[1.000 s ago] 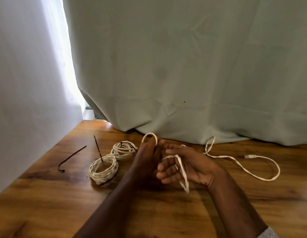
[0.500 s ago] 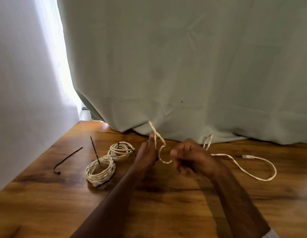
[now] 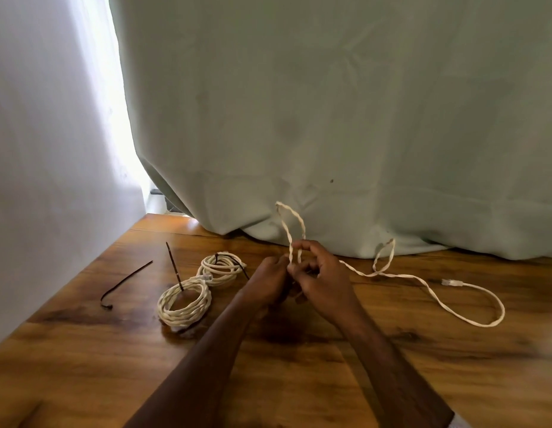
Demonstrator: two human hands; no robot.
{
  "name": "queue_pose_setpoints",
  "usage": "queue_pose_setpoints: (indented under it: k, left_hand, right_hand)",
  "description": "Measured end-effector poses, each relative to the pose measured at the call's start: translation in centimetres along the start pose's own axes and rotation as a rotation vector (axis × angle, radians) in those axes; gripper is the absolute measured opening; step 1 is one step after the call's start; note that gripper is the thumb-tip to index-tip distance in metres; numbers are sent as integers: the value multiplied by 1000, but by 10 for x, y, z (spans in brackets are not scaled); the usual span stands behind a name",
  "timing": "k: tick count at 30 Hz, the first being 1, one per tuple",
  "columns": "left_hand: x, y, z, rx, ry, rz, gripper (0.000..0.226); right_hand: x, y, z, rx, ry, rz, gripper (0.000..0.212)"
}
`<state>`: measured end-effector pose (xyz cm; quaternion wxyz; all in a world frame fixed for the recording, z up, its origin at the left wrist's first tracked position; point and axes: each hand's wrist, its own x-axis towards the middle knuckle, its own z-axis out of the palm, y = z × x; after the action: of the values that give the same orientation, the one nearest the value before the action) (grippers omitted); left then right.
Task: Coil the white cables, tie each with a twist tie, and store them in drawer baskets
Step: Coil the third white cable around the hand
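A loose white cable trails over the wooden table to the right, its plug lying flat. Near the middle, my left hand and my right hand meet and both grip this cable. A narrow loop of the cable stands up above my fingers. Two coiled white cables lie to the left: the near coil with a dark twist tie sticking up, and the far coil with a dark tie across it.
A loose dark twist tie lies on the table at the left. A pale green curtain hangs along the table's far edge. A white wall bounds the left side.
My hands have come together and the cable loop between them now stands taller and narrower. The right hand turned from palm-up to gripping the cable beside the left.
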<state>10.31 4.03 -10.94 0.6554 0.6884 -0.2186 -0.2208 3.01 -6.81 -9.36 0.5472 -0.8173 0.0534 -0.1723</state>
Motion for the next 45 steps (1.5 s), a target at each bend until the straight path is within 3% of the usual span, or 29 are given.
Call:
queue_pose_setpoints:
  k: [4, 7, 9, 11, 15, 18, 20, 23, 30, 34, 37, 40, 45]
  left_hand:
    - [-6, 7, 8, 27, -12, -65, 58]
    - [-7, 11, 10, -16, -31, -190, 65]
    - [-7, 10, 6, -60, -96, -275, 57]
    - [-10, 9, 3, -99, -206, -317, 48]
    - [-11, 9, -4, -358, -396, -298, 44]
    - [-10, 10, -11, -567, -492, -258, 44]
    - [-12, 11, -12, -619, -541, -239, 44]
    - [-13, 10, -13, -672, -624, -183, 44]
    - [-15, 7, -11, -629, -649, -55, 58]
    - [-19, 12, -12, -668, -753, -58, 57]
    - [-20, 17, -13, -719, -870, -31, 57]
    - [-20, 21, -13, -810, -900, -27, 59]
    - [-25, 25, -14, -850, -864, 13, 69]
  right_hand:
    - [11, 15, 0, -149, 171, 6, 49]
    - [14, 14, -10, 24, 247, 54, 52]
    - [14, 10, -16, 160, 260, 51, 37]
    - [13, 8, -23, 189, 228, -21, 10]
    - [11, 11, -29, 226, 111, -233, 16]
    - [11, 13, -27, 219, 3, -260, 33]
    - [12, 15, -22, 78, 1, -313, 38]
    - [13, 24, -19, -112, 26, -459, 28]
    - [13, 36, -23, -37, 5, -268, 21]
    - [15, 32, -11, 67, 135, -189, 21]
    - [17, 29, -12, 308, 267, -151, 25]
    - [15, 30, -15, 479, 244, -60, 22]
    - [16, 29, -9, 601, 237, -14, 49]
